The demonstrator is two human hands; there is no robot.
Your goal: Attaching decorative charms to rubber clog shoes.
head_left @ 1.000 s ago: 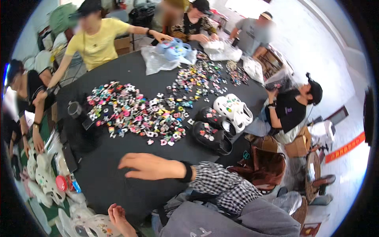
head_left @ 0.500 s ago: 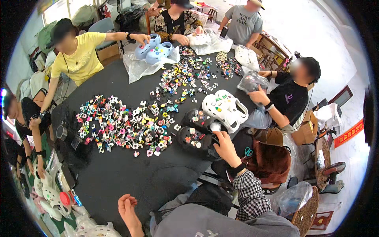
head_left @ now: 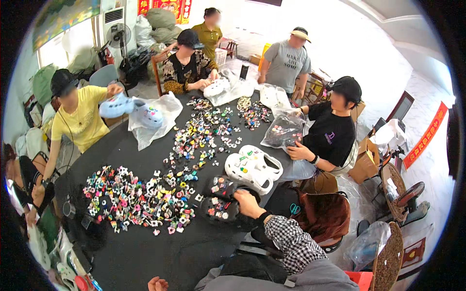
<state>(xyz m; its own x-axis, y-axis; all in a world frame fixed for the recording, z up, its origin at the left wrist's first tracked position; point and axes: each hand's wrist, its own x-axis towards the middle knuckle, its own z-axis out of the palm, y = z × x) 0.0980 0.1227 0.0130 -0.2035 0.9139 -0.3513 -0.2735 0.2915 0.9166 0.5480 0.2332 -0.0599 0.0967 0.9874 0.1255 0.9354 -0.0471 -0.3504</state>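
Note:
My right hand [head_left: 249, 203] reaches over the table's near right side and closes at the heel opening of a pair of black clogs [head_left: 218, 208]. Its fingertips are partly hidden inside the opening. Colourful charms sit on the tops of both black clogs. Just beyond them is a pair of white clogs [head_left: 253, 169], also decorated with charms. At the lower edge, my left hand [head_left: 158, 284] is only partly in the picture, its fingers loosely bent and nothing in them.
Loose shoe charms [head_left: 141, 199] lie in wide piles across the black table [head_left: 194, 257]. Opposite, a person in yellow lifts a blue clog [head_left: 116, 105]. On the right, a person in black holds a clear bag [head_left: 284, 128] with dark clogs. Nearby stands a chair with a brown cover [head_left: 323, 218].
The view has tilted up. My right hand has moved down onto the black clogs, and the white piece at its fingers no longer shows. The person in yellow has raised one blue clog.

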